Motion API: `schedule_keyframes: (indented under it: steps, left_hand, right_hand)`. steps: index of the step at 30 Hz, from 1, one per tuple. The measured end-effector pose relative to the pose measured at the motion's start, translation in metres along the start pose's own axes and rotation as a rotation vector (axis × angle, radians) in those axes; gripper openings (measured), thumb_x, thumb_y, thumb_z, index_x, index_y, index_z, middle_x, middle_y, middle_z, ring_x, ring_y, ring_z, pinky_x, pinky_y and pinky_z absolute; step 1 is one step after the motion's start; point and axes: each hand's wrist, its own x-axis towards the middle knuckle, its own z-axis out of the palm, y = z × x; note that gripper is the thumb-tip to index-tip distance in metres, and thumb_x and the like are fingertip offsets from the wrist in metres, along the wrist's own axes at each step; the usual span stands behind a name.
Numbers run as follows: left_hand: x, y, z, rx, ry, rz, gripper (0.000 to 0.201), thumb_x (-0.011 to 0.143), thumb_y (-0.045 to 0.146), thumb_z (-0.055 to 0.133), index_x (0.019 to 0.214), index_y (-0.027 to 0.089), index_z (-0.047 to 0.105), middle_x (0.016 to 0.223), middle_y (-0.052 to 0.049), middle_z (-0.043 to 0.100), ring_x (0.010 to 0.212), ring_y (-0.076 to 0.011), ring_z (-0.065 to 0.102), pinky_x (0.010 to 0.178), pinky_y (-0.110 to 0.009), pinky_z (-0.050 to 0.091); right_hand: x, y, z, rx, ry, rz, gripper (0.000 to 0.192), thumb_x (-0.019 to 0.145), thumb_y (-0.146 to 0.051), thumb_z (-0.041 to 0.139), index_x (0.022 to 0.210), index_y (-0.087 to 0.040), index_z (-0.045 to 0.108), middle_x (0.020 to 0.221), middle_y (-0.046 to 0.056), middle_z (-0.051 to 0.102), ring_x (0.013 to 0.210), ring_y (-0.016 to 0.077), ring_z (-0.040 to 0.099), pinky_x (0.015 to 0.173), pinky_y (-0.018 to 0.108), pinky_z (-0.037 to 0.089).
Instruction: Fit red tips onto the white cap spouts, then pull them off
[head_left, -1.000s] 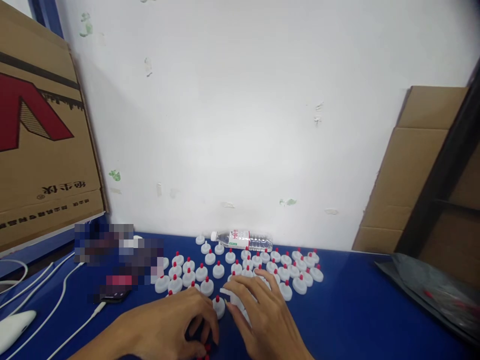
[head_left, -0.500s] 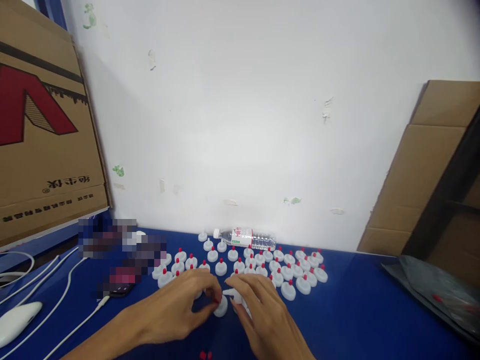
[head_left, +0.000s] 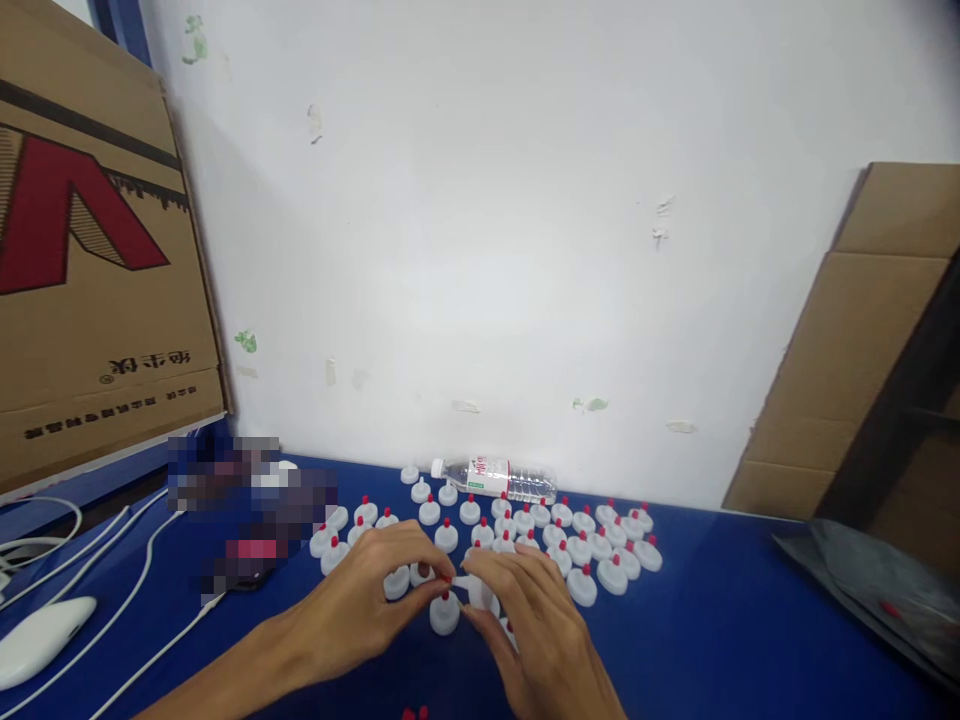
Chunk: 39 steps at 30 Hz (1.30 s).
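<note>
left hand (head_left: 367, 610), right hand (head_left: 536, 630), round white plastic cap (head_left: 480, 590)

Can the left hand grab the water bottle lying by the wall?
Probably yes, with a stretch. The left hand is pinching a small red tip, and the water bottle lies beyond the standing white caps, so reaching over might knock some.

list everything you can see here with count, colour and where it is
caps: dozens, white with red tips, spread over the table's middle
loose red tips: two or so, red, near edge
water bottle: one, clear, lying by the wall
table: one, blue
cardboard boxes: brown, left and right
mouse: one, white, far left
cables: white, left
dark bag: one, right
left hand: pinching a red tip
right hand: holding a white cap
</note>
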Motion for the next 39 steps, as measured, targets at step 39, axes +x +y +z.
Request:
schedule_keyframes:
  steps: [39]
  left_hand:
    - [-0.006,-0.005,-0.007,0.67,-0.221,0.263,0.008,0.074,0.015,0.058,0.078,0.02,0.054,0.077,-0.008,0.063,0.08,-0.0269,0.055,0.067,-0.04,0.043]
  right_hand:
    - [0.008,-0.005,-0.002,-0.202,-0.12,-0.215,0.028,0.104,-0.044,0.05,0.099,-0.024,0.07,0.138,0.009,0.067,0.129,0.0284,0.061,0.099,0.048,0.058]
